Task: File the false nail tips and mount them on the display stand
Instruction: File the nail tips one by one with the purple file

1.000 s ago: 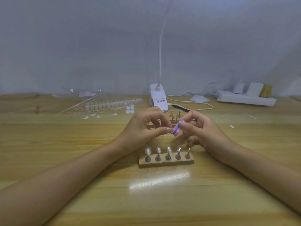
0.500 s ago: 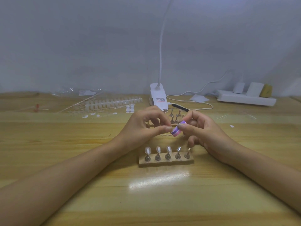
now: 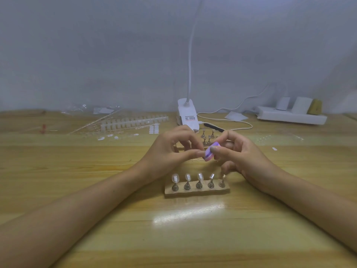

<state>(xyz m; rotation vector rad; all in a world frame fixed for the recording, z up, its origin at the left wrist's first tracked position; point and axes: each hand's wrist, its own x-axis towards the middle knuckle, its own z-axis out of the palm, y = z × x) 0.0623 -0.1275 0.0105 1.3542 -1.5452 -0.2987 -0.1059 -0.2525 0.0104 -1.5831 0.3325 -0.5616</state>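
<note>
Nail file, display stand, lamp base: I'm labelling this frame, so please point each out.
nail file [image 3: 209, 153], head view, purple face.
display stand [image 3: 197, 192], head view, wooden base's front.
lamp base [image 3: 188, 113], head view, white top.

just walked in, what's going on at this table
A person is filing at a wooden table. The right hand grips a purple file block, and the left hand pinches what is likely a nail tip, too small to make out, against it. On the stand, four pegs carry clear nail tips; the rightmost looks bare.
</note>
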